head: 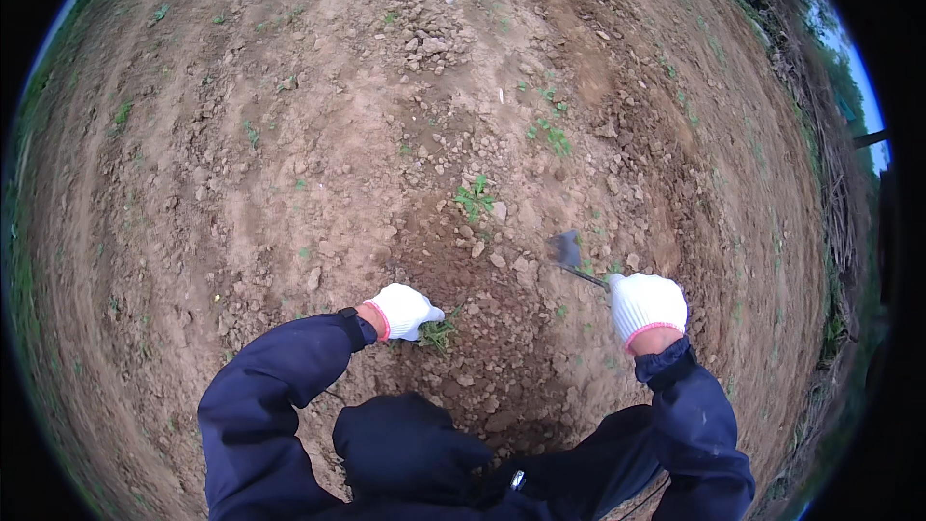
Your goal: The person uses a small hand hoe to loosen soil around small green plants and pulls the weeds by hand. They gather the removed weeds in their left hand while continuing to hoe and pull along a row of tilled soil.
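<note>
My left hand (404, 311), in a white knit glove with a pink-edged cuff, is low over the loosened soil. Its fingers are curled around a tuft of green weeds (436, 337), which hangs out below the glove. The weeds' lower ends are too small to make out. To the right, my right hand (649, 307), gloved the same way, grips a small hand hoe. The hoe's flat grey blade (566, 248) points up and left, slightly blurred, near the ground. Most of its handle is hidden in my fist. Beyond both hands, a leafy green weed (474, 198) stands in the soil.
Dark, freshly turned soil (499, 347) with clods lies between my hands, in front of my knees. More small weeds (553, 137) grow farther ahead. A heap of clods (430, 43) lies up the row. Dry stalks (832, 159) line the field's right edge.
</note>
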### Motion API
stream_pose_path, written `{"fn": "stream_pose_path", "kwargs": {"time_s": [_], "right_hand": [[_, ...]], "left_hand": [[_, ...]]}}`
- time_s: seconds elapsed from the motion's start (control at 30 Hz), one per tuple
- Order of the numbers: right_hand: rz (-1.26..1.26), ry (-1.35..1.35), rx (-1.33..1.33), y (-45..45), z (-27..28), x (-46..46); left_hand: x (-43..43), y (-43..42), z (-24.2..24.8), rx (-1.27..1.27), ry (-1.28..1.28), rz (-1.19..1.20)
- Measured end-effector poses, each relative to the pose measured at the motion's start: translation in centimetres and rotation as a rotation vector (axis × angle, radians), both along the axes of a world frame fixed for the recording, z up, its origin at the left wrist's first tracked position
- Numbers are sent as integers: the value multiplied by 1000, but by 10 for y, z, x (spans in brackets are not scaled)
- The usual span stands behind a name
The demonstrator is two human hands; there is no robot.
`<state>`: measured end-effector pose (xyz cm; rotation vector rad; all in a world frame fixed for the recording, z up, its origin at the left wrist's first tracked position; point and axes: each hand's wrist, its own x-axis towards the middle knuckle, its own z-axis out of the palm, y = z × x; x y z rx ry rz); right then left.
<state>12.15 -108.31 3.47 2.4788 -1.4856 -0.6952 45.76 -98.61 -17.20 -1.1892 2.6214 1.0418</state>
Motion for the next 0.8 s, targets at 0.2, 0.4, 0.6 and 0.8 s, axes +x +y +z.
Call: {"fn": "stream_pose_path", "kwargs": {"time_s": [0.2,0.4,0.6,0.8], "right_hand": [[-33,32,5,4,-2,1],[-55,37,39,15,-3,-7],[-261,-60,109,37,-4,-31],[-620,-716,87,38,-40,-42]], "left_hand": [[-7,4,7,-33,-118,75],[16,30,47,745,629,887],[56,81,115,948,1606,1568],[96,133,200,849,2034,1635]]}}
